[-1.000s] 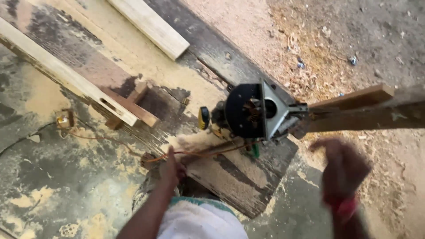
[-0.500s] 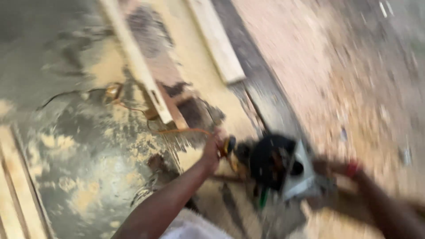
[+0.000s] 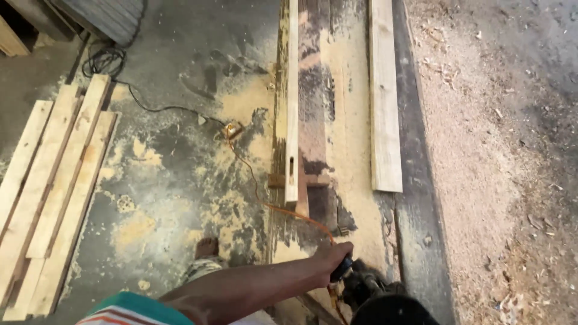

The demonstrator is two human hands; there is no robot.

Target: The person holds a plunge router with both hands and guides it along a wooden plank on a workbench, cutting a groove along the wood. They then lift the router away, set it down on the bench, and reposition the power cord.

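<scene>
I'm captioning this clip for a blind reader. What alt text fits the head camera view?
A left hand grips the handle of a dark power saw at the near end of a sawdust-covered workbench. Two long planks lie along it, and an orange cord trails to the floor.

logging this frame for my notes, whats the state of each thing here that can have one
left hand: closed around the black tool handle
black power tool: low on the bench, mostly cut off by the frame edge
orange cord: slack, trailing over the floor to a joint
narrow pale wood strip: lying lengthwise on the workbench
wide pale plank: lying flat, untouched
stacked floor planks: lying side by side
right hand: out of view
</scene>
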